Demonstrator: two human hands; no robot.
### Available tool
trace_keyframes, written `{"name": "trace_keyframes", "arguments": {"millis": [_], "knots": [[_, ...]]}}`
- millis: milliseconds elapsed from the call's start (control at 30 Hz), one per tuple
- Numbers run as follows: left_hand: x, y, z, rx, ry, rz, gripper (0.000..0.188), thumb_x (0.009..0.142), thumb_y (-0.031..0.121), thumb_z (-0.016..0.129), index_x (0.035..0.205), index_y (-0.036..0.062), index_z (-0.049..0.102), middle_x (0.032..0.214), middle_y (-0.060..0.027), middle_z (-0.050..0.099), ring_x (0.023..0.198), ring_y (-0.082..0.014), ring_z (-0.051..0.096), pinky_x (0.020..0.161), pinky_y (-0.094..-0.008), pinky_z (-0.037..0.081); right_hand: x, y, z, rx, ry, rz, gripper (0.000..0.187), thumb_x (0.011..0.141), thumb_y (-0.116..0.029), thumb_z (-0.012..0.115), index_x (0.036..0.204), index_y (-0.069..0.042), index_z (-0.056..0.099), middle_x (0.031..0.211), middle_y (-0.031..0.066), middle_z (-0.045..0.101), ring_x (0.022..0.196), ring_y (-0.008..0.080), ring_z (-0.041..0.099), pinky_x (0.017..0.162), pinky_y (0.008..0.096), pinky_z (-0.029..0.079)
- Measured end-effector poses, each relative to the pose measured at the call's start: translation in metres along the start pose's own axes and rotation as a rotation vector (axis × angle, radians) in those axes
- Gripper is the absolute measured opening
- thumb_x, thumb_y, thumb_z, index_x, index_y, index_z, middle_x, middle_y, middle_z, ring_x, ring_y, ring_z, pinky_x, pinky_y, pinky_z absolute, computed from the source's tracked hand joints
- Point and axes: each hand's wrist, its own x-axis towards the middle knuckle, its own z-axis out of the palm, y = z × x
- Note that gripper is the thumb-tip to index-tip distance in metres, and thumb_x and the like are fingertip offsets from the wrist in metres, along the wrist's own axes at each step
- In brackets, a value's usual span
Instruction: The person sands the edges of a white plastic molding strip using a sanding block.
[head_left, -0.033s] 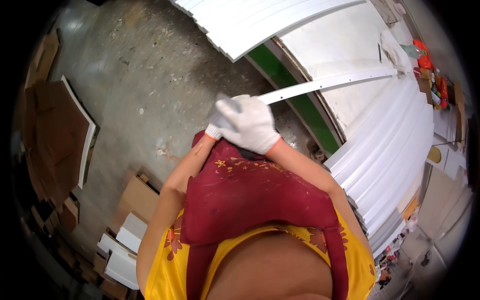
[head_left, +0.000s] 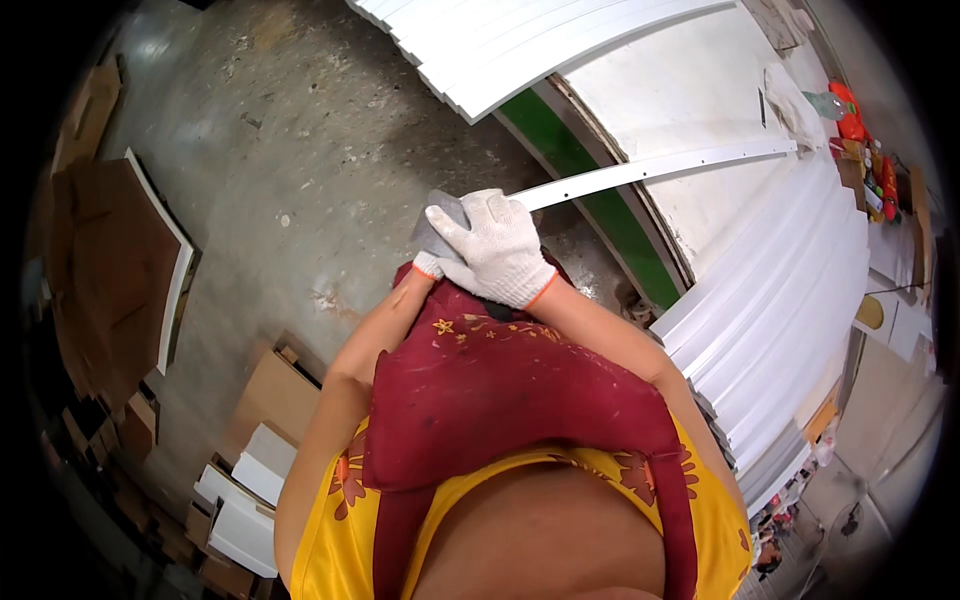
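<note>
A long white strip (head_left: 600, 183) with small dark holes runs from my hands to the far right, its other end lying over the white table. My right hand (head_left: 497, 245), in a white knit glove with an orange cuff edge, is closed at the near end of the strip. Its thumb lies across a flat grey piece (head_left: 437, 226), whose kind I cannot make out. My left hand (head_left: 428, 264) wears the same glove; only the cuff and heel show, since the grey piece and my right hand hide its fingers. Both hands touch, just beyond my dark red apron (head_left: 520, 400).
Stacked white strips lie at the far edge (head_left: 540, 50) and on the right (head_left: 770, 300). Between them is a white tabletop (head_left: 650, 90) with a green side (head_left: 565, 140). Brown board (head_left: 115, 265) and cardboard (head_left: 275, 395) stand left on the concrete floor (head_left: 270, 160).
My right hand has shifted very slightly left and looks sharper. More of the grey piece shows beside its thumb. The strip keeps nearly the same place.
</note>
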Motion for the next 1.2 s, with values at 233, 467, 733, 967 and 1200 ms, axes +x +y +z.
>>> {"name": "trace_keyframes", "arguments": {"millis": [233,467,733,967,1200], "knots": [[0.006,0.031,0.009,0.074,0.01,-0.04,0.055,0.084,-0.004,0.075,0.136,0.0076,0.061,0.085,-0.0009,0.069,0.067,-0.0044,0.058,0.055,-0.0214,0.048,-0.055,0.115,-0.077,-0.251,-0.047,0.708,0.056,0.08,-0.046,0.073,0.13,-0.02,0.065,0.085,0.0151,0.06,0.082,0.0329,0.06,0.073,0.0456,0.051],[-0.001,-0.03,0.012,-0.153,0.078,-0.124,0.04,0.087,0.009,0.074,0.125,0.0085,0.065,0.107,-0.0044,0.069,0.094,-0.0122,0.066,0.077,-0.0301,0.055,0.003,0.007,-0.002,0.097,0.063,-0.001,0.047,0.078,-0.041,0.074,0.117,-0.017,0.066,0.086,0.0135,0.06,0.08,0.0327,0.06,0.069,0.0456,0.05],[0.006,0.035,0.008,0.14,-0.022,-0.076,0.057,0.082,0.004,0.079,0.135,0.0054,0.061,0.102,-0.0051,0.072,0.08,-0.0104,0.065,0.068,-0.0267,0.056,-0.048,0.124,-0.087,-0.24,0.014,0.714,0.042,0.08,-0.037,0.072,0.119,-0.022,0.068,0.094,0.0148,0.067,0.082,0.0313,0.064,0.074,0.0466,0.053],[0.015,0.039,0.002,0.402,-0.25,-0.19,0.05,0.093,0.015,0.066,0.14,0.0046,0.054,0.113,-0.0063,0.068,0.096,-0.0169,0.065,0.079,-0.0323,0.056,-0.014,0.052,-0.041,-0.134,-0.146,0.288,0.05,0.08,-0.037,0.073,0.127,-0.023,0.065,0.101,0.0134,0.063,0.094,0.0324,0.061,0.083,0.0448,0.051],[0.007,0.057,0.008,-0.238,-0.063,-0.426,0.057,0.084,-0.004,0.069,0.14,0.0044,0.057,0.088,-0.0024,0.069,0.066,-0.0068,0.063,0.055,-0.0217,0.052,-0.034,0.097,-0.051,-0.189,-0.06,0.338,0.051,0.079,-0.044,0.074,0.125,-0.026,0.064,0.107,0.0146,0.06,0.096,0.0327,0.061,0.079,0.0463,0.052]]}}
